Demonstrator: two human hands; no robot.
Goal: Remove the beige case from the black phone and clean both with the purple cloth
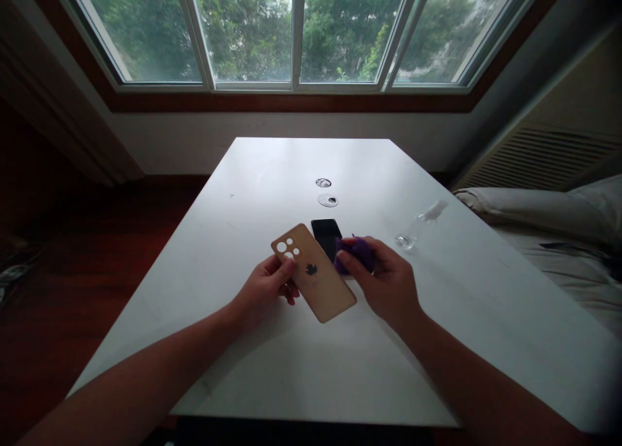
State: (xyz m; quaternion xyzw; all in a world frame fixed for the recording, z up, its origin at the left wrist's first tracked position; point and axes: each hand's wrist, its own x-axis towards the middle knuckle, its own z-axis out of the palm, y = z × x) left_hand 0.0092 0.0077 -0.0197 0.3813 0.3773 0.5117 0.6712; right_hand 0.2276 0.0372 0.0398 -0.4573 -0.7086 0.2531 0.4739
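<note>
A tan phone case (pixel 323 290) with a dark leaf print and round camera cutouts is held tilted above the white table (pixel 272 375). My left hand (pixel 269 284) grips it near the cutouts, thumb on its face. In my right hand (pixel 386 277) a purple cloth (pixel 359 251) is bunched between thumb and fingers, close to the right edge of the case. Behind the case lies a dark phone (pixel 325 231) on the table, partly hidden by the case and the cloth.
Two small round pieces (pixel 328 201) lie farther back on the table. Clear crumpled plastic (pixel 405 241) is to the right. Beyond the far table edge is a wall with a wide window (pixel 296 37). A cushioned seat (pixel 515 206) stands at the right.
</note>
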